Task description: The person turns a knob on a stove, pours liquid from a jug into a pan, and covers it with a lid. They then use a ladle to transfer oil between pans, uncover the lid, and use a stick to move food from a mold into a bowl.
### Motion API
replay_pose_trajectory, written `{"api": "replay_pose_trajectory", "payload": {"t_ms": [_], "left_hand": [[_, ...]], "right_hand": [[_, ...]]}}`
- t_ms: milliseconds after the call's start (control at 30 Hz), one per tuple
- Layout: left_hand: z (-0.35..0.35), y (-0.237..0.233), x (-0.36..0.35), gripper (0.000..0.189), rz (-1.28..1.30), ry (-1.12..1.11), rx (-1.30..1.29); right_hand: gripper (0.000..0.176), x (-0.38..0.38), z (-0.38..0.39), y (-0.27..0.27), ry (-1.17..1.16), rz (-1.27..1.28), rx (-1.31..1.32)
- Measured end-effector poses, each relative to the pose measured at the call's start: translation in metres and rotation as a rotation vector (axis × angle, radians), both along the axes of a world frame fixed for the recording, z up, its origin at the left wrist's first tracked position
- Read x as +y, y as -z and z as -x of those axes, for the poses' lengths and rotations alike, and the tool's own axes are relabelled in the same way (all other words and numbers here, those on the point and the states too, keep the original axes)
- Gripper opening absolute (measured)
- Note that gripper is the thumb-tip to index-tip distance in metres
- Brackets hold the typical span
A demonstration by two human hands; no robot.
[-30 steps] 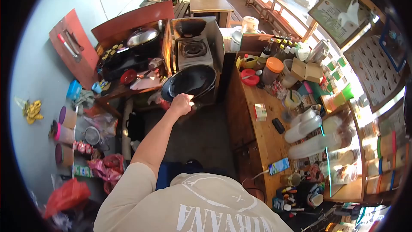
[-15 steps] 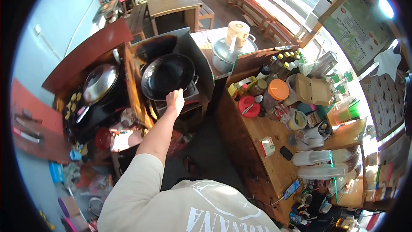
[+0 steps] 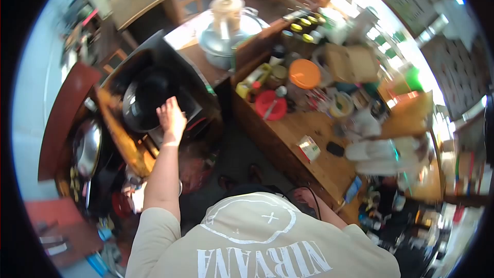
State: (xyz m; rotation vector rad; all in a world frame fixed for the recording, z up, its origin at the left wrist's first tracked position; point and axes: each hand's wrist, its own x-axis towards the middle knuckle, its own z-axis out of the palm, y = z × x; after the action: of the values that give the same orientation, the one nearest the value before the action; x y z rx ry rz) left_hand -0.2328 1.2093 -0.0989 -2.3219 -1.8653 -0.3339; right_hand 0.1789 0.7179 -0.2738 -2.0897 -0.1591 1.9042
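Note:
My left hand reaches over the near right edge of a black wok, fingers spread, palm down, with nothing held. The wok sits on a stove with dark metal guards on its far and right sides. Low at the counter's near edge, beside my shirt, my right hand shows only in part, blurred; a dark cable passes by it. Whether its fingers hold anything is unclear.
A lidded pan lies at the left. Behind stands a steel pot. The wooden counter bears an orange lid, a red lid, bottles and a small box.
The view has turned, shifting the stove and counter leftward. My left hand has let go of the wok's rim and opened. My right hand has come into view at the counter's edge.

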Motion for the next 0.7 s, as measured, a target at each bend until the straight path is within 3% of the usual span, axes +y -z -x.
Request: {"api": "replay_pose_trajectory", "payload": {"t_ms": [33, 67, 167, 200, 233, 267, 300, 333, 400, 433, 533, 667, 700], "left_hand": [[0.0, -0.029, -0.017, 0.049, 0.0, 0.039, -0.043], [0.005, -0.04, -0.03, 0.05, -0.166, 0.132, -0.055], [0.025, -0.057, -0.101, 0.042, -0.195, 0.272, -0.196], [0.041, -0.044, -0.126, 0.034, -0.136, 0.28, -0.242], [0.053, -0.034, -0.16, 0.031, -0.152, 0.23, -0.223], [0.071, -0.018, -0.193, 0.031, -0.15, 0.188, -0.175], [0.083, -0.012, -0.23, 0.033, -0.091, 0.123, -0.189], [0.092, 0.001, -0.268, 0.031, -0.002, 0.007, -0.3], [0.112, 0.02, -0.346, 0.029, 0.13, -0.195, -0.217], [0.117, 0.03, -0.387, 0.028, 0.196, -0.299, -0.229], [0.131, 0.068, -0.492, 0.029, 0.543, -0.611, -0.384], [0.135, 0.095, -0.575, 0.029, 0.657, -0.814, -0.485], [0.14, 0.097, -0.577, 0.031, 0.813, -0.863, -0.547]], "right_hand": [[0.027, 0.037, 0.002, -0.012, -0.036, 0.039, -0.004], [0.027, 0.072, 0.002, -0.017, -0.139, 0.025, 0.022], [0.026, 0.152, 0.014, -0.01, -0.15, -0.018, 0.14], [0.026, 0.167, 0.021, -0.002, -0.151, -0.02, 0.18], [0.025, 0.169, 0.013, 0.025, -0.135, -0.021, 0.211], [0.022, 0.172, -0.005, 0.087, -0.138, -0.153, 0.306], [0.02, 0.2, 0.003, 0.097, -0.216, -0.138, 0.26], [0.017, 0.228, 0.02, 0.094, -0.273, -0.118, 0.208], [0.015, 0.295, 0.081, 0.085, -0.421, -0.092, 0.218], [0.015, 0.32, 0.119, 0.044, -0.46, -0.112, 0.248], [0.027, 0.388, 0.213, -0.013, -0.344, -0.207, 0.404], [0.04, 0.446, 0.305, -0.001, -0.045, -0.021, 0.726], [0.041, 0.452, 0.321, 0.002, 0.106, 0.07, 0.747]]}}
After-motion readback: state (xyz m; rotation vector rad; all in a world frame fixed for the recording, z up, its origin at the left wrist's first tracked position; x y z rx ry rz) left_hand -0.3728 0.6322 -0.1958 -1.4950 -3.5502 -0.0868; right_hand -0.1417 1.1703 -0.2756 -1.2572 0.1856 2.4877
